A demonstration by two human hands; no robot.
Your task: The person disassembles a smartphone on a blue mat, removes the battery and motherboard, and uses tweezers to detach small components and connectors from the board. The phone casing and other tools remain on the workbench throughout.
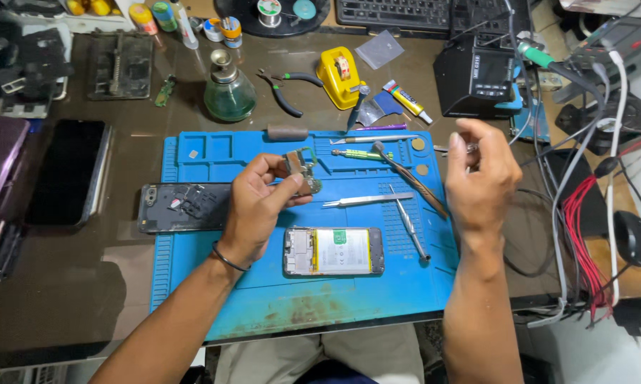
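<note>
My left hand [258,200] is raised over the blue work mat [214,274] and grips a small phone circuit board [300,171] between thumb and fingers. My right hand [481,176] is lifted at the mat's right edge with its fingers curled around a thin metal tool whose tip pokes out to the left. Below the hands an opened phone [333,251] lies on the mat with its battery and inner frame showing. A dark phone back cover [182,207] lies to the left of my left hand.
Tweezers [366,200], a brush [409,180] and screwdrivers [410,229] lie on the mat. Behind it stand a glass dispenser bottle [228,90], pliers [286,87], a yellow tape holder [338,76] and a soldering station [477,75]. Other phones [71,171] rest left; cables [583,227] hang right.
</note>
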